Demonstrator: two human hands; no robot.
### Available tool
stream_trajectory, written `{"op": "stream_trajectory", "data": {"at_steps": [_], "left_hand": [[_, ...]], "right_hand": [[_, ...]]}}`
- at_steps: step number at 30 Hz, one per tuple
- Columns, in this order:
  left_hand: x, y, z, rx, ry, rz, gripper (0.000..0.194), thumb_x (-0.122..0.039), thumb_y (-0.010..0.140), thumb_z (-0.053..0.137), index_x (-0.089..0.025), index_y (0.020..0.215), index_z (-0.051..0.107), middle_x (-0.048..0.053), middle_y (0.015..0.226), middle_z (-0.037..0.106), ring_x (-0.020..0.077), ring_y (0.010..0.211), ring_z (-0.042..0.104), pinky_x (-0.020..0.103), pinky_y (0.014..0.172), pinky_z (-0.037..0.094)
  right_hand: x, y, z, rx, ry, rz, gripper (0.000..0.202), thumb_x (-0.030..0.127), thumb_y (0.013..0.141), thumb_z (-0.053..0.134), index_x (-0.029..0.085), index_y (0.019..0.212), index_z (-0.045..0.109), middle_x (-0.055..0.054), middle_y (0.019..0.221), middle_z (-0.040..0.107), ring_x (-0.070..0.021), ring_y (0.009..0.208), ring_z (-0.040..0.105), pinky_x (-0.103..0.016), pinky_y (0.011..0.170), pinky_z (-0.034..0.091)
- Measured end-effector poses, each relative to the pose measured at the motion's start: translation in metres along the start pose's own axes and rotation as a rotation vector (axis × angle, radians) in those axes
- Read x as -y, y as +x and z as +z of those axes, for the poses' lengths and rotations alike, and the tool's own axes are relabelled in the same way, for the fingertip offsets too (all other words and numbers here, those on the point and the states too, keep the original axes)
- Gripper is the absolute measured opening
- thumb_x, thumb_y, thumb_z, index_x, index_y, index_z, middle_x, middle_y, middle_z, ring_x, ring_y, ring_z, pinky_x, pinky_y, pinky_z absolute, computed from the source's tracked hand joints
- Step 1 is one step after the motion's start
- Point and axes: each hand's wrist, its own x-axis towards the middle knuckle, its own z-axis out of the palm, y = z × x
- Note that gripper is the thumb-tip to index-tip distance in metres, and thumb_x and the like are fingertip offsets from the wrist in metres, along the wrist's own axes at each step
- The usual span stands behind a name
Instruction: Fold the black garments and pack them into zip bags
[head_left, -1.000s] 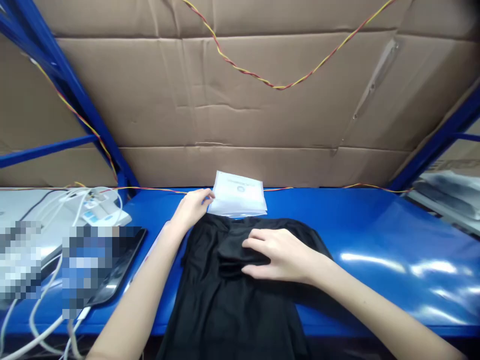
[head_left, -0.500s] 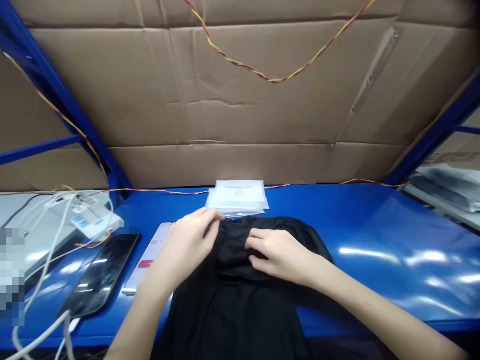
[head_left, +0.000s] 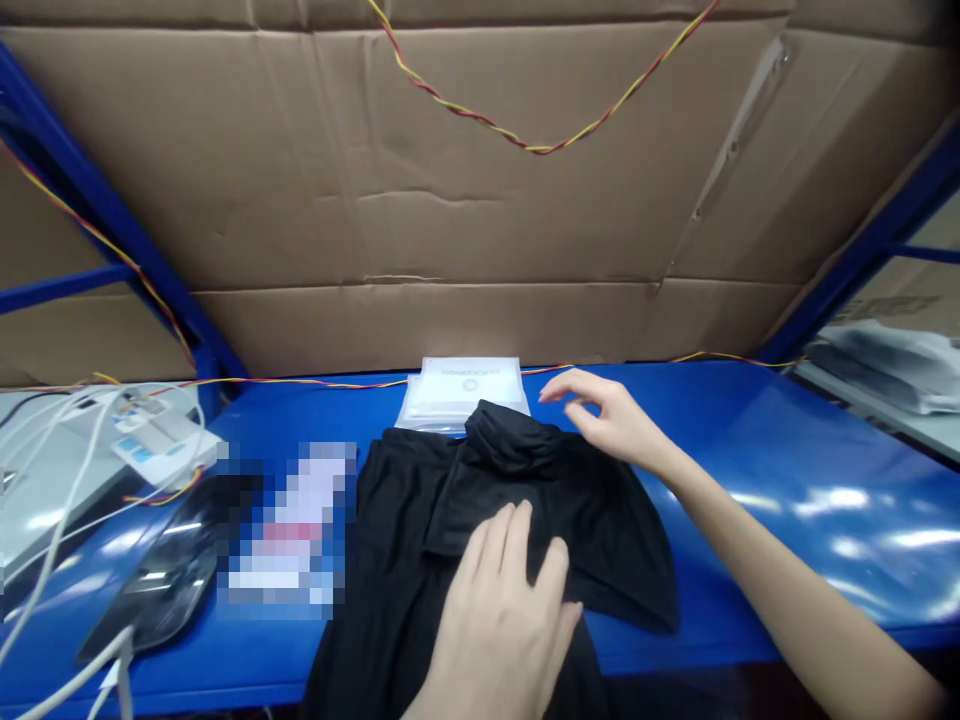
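A black garment (head_left: 397, 530) lies on the blue tabletop, its lower part running down over the front edge. A bunched fold of its cloth stands up near the top, and a flap spreads to the right. My left hand (head_left: 499, 610) rests palm down on the middle of the garment, fingers stretched out and thumb apart. Over the garment's upper right side is my right hand (head_left: 611, 415), its fingers bent and apart from the thumb, with nothing visible between them. Just behind the garment lies a small stack of white plastic packets (head_left: 469, 385).
Left of the garment are a blurred-out phone (head_left: 289, 530) and a dark phone-like slab (head_left: 161, 580). White cables (head_left: 79, 490) tangle at the far left. Clear plastic bags (head_left: 889, 365) sit at the far right. A cardboard wall (head_left: 487, 230) and blue frame posts (head_left: 112, 200) enclose the table (head_left: 787, 450).
My left hand has come down from the garment's top left edge to its middle. The right hand has lifted up and right. Cloth at the top is now bunched, with a flap spread rightward.
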Motion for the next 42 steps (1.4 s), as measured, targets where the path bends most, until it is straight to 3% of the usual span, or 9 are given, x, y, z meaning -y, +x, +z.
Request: {"op": "stream_trajectory", "data": {"at_steps": [3, 6, 10, 14, 19, 25, 32, 39, 42], "left_hand": [[-0.011, -0.001, 0.013, -0.033, -0.023, 0.0, 0.021, -0.03, 0.081, 0.061, -0.021, 0.099, 0.067, 0.021, 0.12, 0.065, 0.0328, 0.108, 0.064, 0.042, 0.082, 0.059], [-0.017, -0.005, 0.023, -0.039, 0.001, -0.048, 0.025, -0.032, 0.083, 0.057, -0.02, 0.102, 0.069, 0.023, 0.118, 0.065, 0.034, 0.111, 0.063, 0.042, 0.081, 0.06], [-0.018, -0.012, 0.028, -0.02, 0.015, -0.094, 0.035, -0.038, 0.088, 0.05, -0.019, 0.112, 0.068, 0.019, 0.12, 0.066, 0.0322, 0.112, 0.063, 0.043, 0.085, 0.059], [-0.012, -0.014, 0.019, -0.003, -0.018, -0.065, 0.039, -0.03, 0.093, 0.04, -0.01, 0.117, 0.065, 0.016, 0.121, 0.066, 0.0281, 0.112, 0.064, 0.04, 0.09, 0.057], [0.012, -0.011, -0.009, -0.072, -0.097, -0.135, 0.038, -0.026, 0.093, 0.044, -0.014, 0.127, 0.058, 0.011, 0.128, 0.062, 0.026, 0.115, 0.062, 0.039, 0.093, 0.056], [0.059, -0.006, -0.042, -0.323, -0.137, -0.443, 0.041, -0.035, 0.088, 0.058, -0.029, 0.129, 0.056, 0.002, 0.126, 0.064, 0.0245, 0.115, 0.061, 0.039, 0.099, 0.052], [0.084, 0.009, -0.076, -0.605, -0.183, -0.579, 0.058, -0.033, 0.079, 0.071, -0.039, 0.133, 0.052, -0.005, 0.131, 0.06, 0.025, 0.107, 0.065, 0.042, 0.098, 0.054], [0.081, 0.037, -0.115, -0.79, -0.219, -0.537, 0.067, -0.026, 0.075, 0.073, -0.031, 0.137, 0.049, -0.004, 0.135, 0.057, 0.0272, 0.107, 0.065, 0.045, 0.093, 0.058], [0.078, 0.038, -0.134, -0.806, -0.283, -0.535, 0.062, -0.022, 0.078, 0.069, -0.029, 0.136, 0.05, -0.002, 0.131, 0.061, 0.0275, 0.106, 0.066, 0.046, 0.092, 0.058]], "right_hand": [[0.034, -0.009, 0.009, 0.211, 0.083, -0.248, 0.041, -0.003, 0.074, 0.04, 0.022, 0.083, 0.07, -0.004, 0.106, 0.06, -0.0156, 0.098, 0.057, -0.03, 0.085, 0.046], [0.052, -0.018, 0.024, 0.314, -0.127, -0.334, 0.039, -0.003, 0.075, 0.046, 0.022, 0.089, 0.072, -0.006, 0.102, 0.058, -0.0184, 0.094, 0.053, -0.032, 0.08, 0.046], [0.048, -0.024, 0.04, 0.35, -0.529, -0.358, 0.044, -0.003, 0.07, 0.052, 0.02, 0.102, 0.069, -0.01, 0.1, 0.058, -0.0237, 0.093, 0.052, -0.036, 0.077, 0.042], [0.038, -0.018, 0.035, 0.318, -0.677, -0.286, 0.032, -0.001, 0.075, 0.049, 0.016, 0.096, 0.067, -0.01, 0.088, 0.063, -0.0235, 0.088, 0.056, -0.035, 0.077, 0.039], [0.008, -0.005, 0.005, 0.172, -0.607, -0.144, 0.03, 0.002, 0.08, 0.046, 0.016, 0.095, 0.067, -0.008, 0.088, 0.072, -0.0209, 0.082, 0.065, -0.034, 0.082, 0.041], [-0.019, -0.006, -0.045, -0.117, -0.389, 0.063, 0.023, 0.021, 0.079, 0.058, 0.021, 0.1, 0.067, -0.004, 0.093, 0.073, -0.0233, 0.086, 0.068, -0.032, 0.078, 0.048], [0.027, -0.022, -0.081, -0.403, -0.092, 0.16, 0.013, 0.029, 0.08, 0.06, 0.021, 0.07, 0.06, 0.002, 0.068, 0.061, -0.017, 0.069, 0.059, -0.029, 0.067, 0.045], [0.078, -0.035, -0.109, -0.638, 0.268, 0.102, 0.01, 0.036, 0.083, 0.066, 0.026, 0.083, 0.061, 0.0, 0.07, 0.056, -0.0154, 0.062, 0.053, -0.028, 0.053, 0.04], [0.089, -0.038, -0.122, -0.58, 0.413, 0.201, 0.018, 0.042, 0.079, 0.07, 0.028, 0.089, 0.064, 0.0, 0.065, 0.058, -0.0136, 0.051, 0.052, -0.026, 0.043, 0.037]]}}
